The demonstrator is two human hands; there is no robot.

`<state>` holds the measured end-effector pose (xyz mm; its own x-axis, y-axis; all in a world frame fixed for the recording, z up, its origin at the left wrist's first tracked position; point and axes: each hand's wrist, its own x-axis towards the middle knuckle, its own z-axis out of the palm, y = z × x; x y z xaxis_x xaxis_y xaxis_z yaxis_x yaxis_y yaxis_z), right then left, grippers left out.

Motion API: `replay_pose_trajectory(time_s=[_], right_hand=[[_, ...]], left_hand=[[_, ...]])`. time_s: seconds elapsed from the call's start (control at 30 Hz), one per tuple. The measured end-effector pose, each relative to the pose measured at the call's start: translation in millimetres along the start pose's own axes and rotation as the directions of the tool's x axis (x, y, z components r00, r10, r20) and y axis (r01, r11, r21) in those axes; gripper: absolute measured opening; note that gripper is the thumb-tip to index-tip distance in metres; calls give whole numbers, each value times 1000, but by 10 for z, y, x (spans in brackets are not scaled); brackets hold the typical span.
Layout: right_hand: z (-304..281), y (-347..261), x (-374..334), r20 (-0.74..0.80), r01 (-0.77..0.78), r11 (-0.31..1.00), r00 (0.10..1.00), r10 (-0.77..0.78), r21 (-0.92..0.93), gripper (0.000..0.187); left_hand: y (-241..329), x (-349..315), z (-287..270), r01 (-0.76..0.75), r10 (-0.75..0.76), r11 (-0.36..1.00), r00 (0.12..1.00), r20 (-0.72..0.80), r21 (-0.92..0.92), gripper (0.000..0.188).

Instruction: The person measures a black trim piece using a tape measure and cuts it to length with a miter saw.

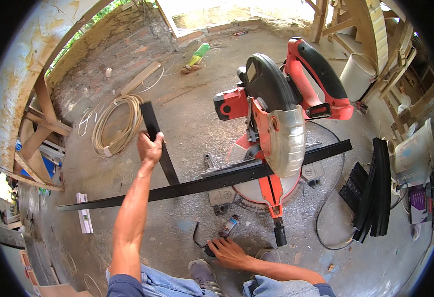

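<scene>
My left hand (150, 147) is closed round a short black metal profile (166, 166), which stands tilted with its lower end by a longer black profile. That long black profile (212, 182) lies across the base of a red and black miter saw (276, 114), under its clear blade guard. Low in front of the saw, my right hand (229, 253) has its fingers curled over a small black object (209, 250), mostly hidden. A thin curved black strip (195, 234) rises beside it. Close to those fingers lies a small blue and orange item (229, 225) that I cannot identify.
A white profile piece (84, 214) sits beneath the long profile's left end. Coiled cable (118, 126) and a wooden strip (141, 78) lie at far left. More black profiles (375, 190) are stacked on the right, near buckets (415, 153). The saw's cord (318, 222) loops over the floor.
</scene>
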<state>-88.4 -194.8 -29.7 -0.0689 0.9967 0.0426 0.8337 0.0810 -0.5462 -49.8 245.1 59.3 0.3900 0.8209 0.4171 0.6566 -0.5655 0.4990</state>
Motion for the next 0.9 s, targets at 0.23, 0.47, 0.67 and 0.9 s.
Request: replay_pose_trajectory(time_s=[0.23, 0.47, 0.67, 0.9], right_hand=[[217, 36, 164, -38, -48, 995, 998, 51, 86, 63], [-510, -71, 240, 34, -178, 737, 978, 205, 652, 62], [-1291, -185, 393, 60, -35, -102, 967, 247, 994, 53], [-1450, -123, 620, -177, 222, -84, 912, 370, 971, 73]], left_hand=[[696, 455, -1300, -377, 124, 616, 914, -387, -692, 47], [727, 363, -2226, -433, 42, 681, 828, -559, -590, 42], [1112, -284, -2758, -199, -240, 564, 889, -390, -802, 15], [1341, -1388, -2575, 471, -287, 464, 881, 376, -751, 24]])
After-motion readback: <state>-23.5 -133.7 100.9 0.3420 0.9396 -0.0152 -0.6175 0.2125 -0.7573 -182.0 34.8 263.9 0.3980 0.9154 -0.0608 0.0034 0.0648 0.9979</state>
